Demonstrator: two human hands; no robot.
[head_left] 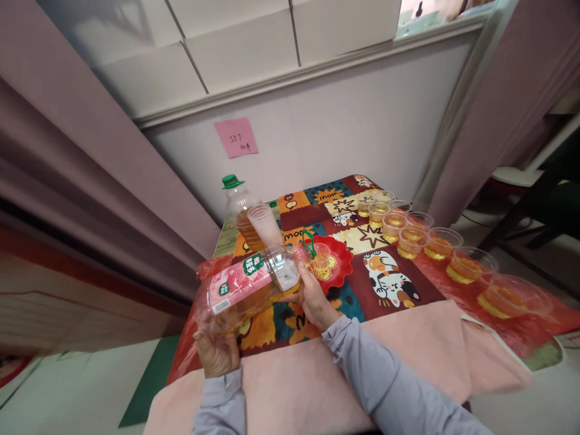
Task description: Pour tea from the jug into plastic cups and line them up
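Note:
A large clear plastic juice bottle (pixel 240 287) with a pink label lies tilted nearly level above the table, its neck to the right. My left hand (pixel 218 353) is wrapped under its base, and my right hand (pixel 313 302) grips it near the neck. Amber liquid lies along its lower side. The neck reaches a small clear cup (pixel 321 266) standing on a red scalloped plate (pixel 346 261); this cup holds some amber liquid. A green loop (pixel 309 243) shows by the neck. Whether liquid is flowing, I cannot tell.
Several clear cups (pixel 411 243) of amber liquid line the table's right side. Behind the held bottle are a cup stack (pixel 264 225) and a green-capped bottle (pixel 238 202). A patterned mat (pixel 362 272) and pink cloth (pixel 408 338) cover the table. A wall stands behind.

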